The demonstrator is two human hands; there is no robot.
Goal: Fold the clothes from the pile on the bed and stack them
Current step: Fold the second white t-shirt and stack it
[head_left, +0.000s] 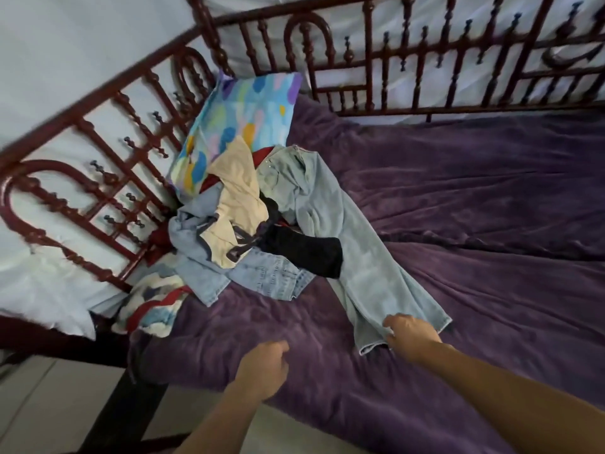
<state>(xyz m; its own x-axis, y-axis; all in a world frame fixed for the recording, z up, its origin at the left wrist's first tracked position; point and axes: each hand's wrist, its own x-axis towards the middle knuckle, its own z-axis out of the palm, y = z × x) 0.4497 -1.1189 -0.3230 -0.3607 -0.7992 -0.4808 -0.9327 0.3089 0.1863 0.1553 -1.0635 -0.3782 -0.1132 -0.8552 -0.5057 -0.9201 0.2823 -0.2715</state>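
The right hand (413,334) lies on the hem end of the light blue jeans (347,231), fingers curled down over the cloth; it looks like a pinch on the denim, though the fingertips are hidden, so how firm the hold is I cannot tell. The jeans run long-axis away from that hand, their waistband up in the clothes pile (248,221) just below the patterned pillow (242,116), the legs trailing down across the purple bedspread (474,198). The left hand (263,365) hangs loosely curled and empty, apart from the jeans, on the side away from the pillow. Pulling the jeans free likely means drawing them straight away from the pillow.
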